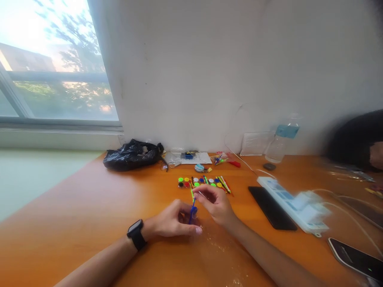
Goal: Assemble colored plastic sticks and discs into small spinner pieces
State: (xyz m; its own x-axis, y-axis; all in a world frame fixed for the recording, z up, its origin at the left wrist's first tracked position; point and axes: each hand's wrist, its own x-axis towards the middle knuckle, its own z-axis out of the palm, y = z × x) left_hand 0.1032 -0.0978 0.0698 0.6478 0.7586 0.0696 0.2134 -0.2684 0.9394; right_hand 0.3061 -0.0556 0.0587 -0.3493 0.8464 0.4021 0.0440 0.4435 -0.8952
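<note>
Orange tabletop (89, 223) under a white wall (209, 71), daylight coming in from the window (54, 59) at upper left. Centre of the frame now: both hands meet over one small piece. The left hand (176, 221), watch (136, 234) on the wrist, lies heel-down on the wood with its fingers curled shut around the lower end of a blue stick (192, 213). That resting pose looks like a brace that holds the stick upright and steady.

The right hand (216, 205) comes in from lower right, forearm low, wrist lifted, fingers pinched together at the stick's upper end. I cannot tell whether they grip the stick itself or a thin pale sliver beside it.

Just above the hands, coloured discs (196, 181) sit in a tidy row with thin sticks (224, 184) alongside, seemingly laid out within easy reach. Farther off are a black bag (131, 155) at upper left, a water bottle (281, 144), and a power strip (295, 204) beside a black phone (271, 208) at right.
</note>
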